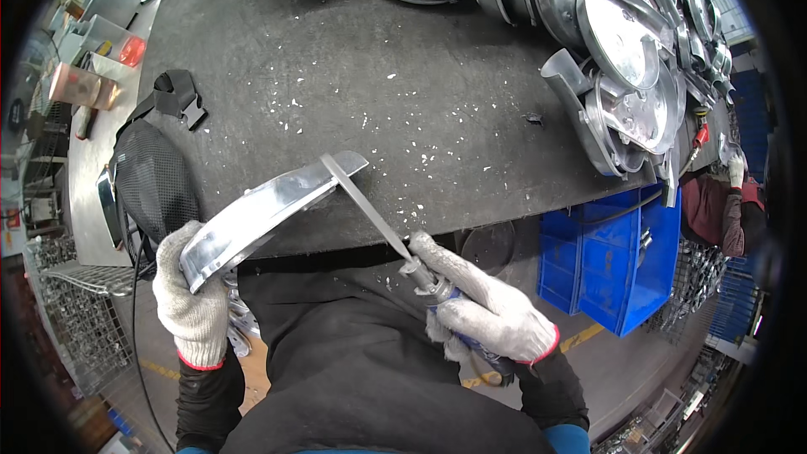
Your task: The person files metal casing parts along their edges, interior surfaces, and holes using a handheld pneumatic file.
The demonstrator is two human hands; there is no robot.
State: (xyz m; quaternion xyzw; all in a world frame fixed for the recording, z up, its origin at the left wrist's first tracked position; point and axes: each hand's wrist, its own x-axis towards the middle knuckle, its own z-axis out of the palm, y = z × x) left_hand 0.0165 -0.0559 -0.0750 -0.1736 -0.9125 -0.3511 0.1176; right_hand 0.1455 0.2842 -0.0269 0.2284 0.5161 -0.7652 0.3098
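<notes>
My left hand [192, 298], in a white knit glove, is closed round the lower end of a shiny curved metal casting [261, 212]. The casting tilts up over the table's near edge. In my right hand [500, 319], also gloved, is a powered file [368, 208] with a long flat blade and a blue-and-metal body. Its blade tip lies against the upper end of the casting. The fingers wrap the tool's body and hide part of it.
Small metal chips dot the dark tabletop [336, 67]. Round metal castings [622, 34] are piled at the far right. A black mesh bag [155, 172] lies at the left edge. Blue bins [609, 261] stand below on the right. A co-worker's gloved hand [736, 171] shows at far right.
</notes>
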